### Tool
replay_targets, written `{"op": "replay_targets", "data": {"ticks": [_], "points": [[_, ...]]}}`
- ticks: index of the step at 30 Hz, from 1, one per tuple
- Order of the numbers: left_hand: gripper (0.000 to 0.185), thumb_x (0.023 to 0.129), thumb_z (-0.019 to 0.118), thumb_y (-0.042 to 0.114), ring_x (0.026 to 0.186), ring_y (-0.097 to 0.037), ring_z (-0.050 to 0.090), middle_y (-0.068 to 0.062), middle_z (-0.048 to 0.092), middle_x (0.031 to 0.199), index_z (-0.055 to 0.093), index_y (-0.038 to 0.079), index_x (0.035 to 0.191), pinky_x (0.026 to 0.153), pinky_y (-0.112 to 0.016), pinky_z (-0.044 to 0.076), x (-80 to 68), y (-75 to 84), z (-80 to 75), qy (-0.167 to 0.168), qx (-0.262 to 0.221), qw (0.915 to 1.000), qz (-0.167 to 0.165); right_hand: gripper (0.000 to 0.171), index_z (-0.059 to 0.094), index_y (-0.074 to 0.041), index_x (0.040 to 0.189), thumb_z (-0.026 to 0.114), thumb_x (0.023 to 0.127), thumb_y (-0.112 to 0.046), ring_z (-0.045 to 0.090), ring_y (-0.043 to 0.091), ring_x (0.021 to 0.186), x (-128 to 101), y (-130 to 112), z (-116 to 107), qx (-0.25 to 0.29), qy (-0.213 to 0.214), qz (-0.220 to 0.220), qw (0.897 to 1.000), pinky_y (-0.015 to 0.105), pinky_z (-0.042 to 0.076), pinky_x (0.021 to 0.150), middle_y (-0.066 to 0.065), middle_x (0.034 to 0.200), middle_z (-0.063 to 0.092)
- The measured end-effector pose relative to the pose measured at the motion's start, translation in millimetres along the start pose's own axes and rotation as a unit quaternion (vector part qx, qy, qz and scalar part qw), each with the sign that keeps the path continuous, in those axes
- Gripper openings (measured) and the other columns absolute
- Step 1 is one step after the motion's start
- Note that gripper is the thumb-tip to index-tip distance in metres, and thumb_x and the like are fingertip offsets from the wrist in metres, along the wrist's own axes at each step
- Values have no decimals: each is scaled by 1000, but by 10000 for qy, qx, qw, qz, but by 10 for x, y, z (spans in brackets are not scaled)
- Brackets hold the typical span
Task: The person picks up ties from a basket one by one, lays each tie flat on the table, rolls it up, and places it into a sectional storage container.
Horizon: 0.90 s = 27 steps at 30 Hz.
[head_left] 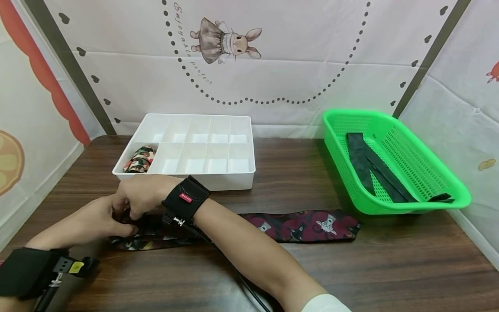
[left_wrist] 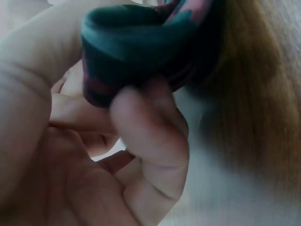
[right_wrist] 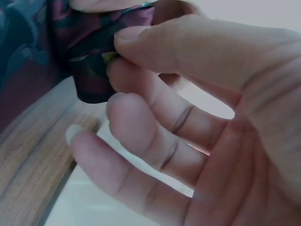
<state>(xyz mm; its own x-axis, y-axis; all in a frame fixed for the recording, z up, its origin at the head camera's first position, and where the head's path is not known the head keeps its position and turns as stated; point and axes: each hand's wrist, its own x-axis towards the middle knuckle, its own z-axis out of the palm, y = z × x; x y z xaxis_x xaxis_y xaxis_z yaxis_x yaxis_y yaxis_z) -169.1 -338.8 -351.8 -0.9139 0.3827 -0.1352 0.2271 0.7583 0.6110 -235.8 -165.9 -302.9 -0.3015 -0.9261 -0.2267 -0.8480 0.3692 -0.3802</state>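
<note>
Flat along the near part of the dark wooden table [head_left: 296,173] lies a long dark red patterned necktie [head_left: 308,225], its wide end toward three o'clock and its narrow end gathered at nine o'clock, where both hands meet. The left hand [head_left: 95,214] pinches that rolled end of cloth between thumb and curled fingers [left_wrist: 150,122]; the left wrist view shows the fold clamped tight. The right hand [head_left: 142,195], crossed over from the right, has thumb and forefinger closed on the same end, while its other fingers [right_wrist: 141,141] are loosely spread below. Just beyond the hands, at twelve o'clock, stands a white plastic divided organiser tray [head_left: 241,177]; a rolled camouflage-patterned tie [head_left: 139,159] sits in its near left compartment. At two o'clock, well apart, a bright green plastic mesh basket [head_left: 421,173] holds dark grey ties [head_left: 360,160].
</note>
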Motion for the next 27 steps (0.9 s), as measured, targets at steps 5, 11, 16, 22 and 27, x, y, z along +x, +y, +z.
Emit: {"op": "replay_targets", "data": {"ticks": [5, 11, 16, 22, 27], "points": [[41, 86, 88, 15, 77, -8, 53, -1, 62, 91, 61, 0, 114, 63, -29, 45, -18, -14, -11, 9, 70, 9999, 157, 18, 76, -20, 102, 77, 93, -5, 47, 8, 83, 9, -19, 51, -462, -16, 552, 9974, 19, 38, 73, -8, 93, 59], [65, 83, 90, 10, 90, -9, 58, -8, 63, 110, 51, -7, 132, 70, -30, 52, -64, -95, -68, -628, -473, 9963, 332, 20, 76, -22, 107, 78, 93, -8, 52, 6, 87, -26, -25, 85, -666, 133, 640, 9956, 18, 42, 75, -11, 100, 65], [84, 81, 89, 5, 100, -13, 61, -14, 62, 122, 37, -11, 145, 76, -29, 54, -58, -149, -52, -981, -748, 9914, 440, 20, 75, -21, 106, 80, 91, -8, 54, 6, 89, -66, 10, 75, -581, 153, 646, 9961, 17, 42, 76, -10, 102, 65], [72, 77, 92, 5, 89, -6, 62, -10, 66, 108, 50, -8, 134, 68, -30, 56, -50, -154, -15, -640, -441, 9949, 648, 21, 74, -19, 108, 79, 92, -7, 54, 5, 91, -90, 44, 56, -368, 91, 657, 9971, 16, 42, 78, -9, 104, 65], [65, 76, 93, 8, 83, -5, 60, -5, 67, 98, 57, -8, 127, 65, -29, 54, -36, -139, -15, -407, -84, 9975, 575, 28, 76, -18, 116, 78, 92, -3, 54, 6, 92, -114, 48, 33, -136, -19, 450, 9989, 15, 41, 79, -8, 107, 67]]}}
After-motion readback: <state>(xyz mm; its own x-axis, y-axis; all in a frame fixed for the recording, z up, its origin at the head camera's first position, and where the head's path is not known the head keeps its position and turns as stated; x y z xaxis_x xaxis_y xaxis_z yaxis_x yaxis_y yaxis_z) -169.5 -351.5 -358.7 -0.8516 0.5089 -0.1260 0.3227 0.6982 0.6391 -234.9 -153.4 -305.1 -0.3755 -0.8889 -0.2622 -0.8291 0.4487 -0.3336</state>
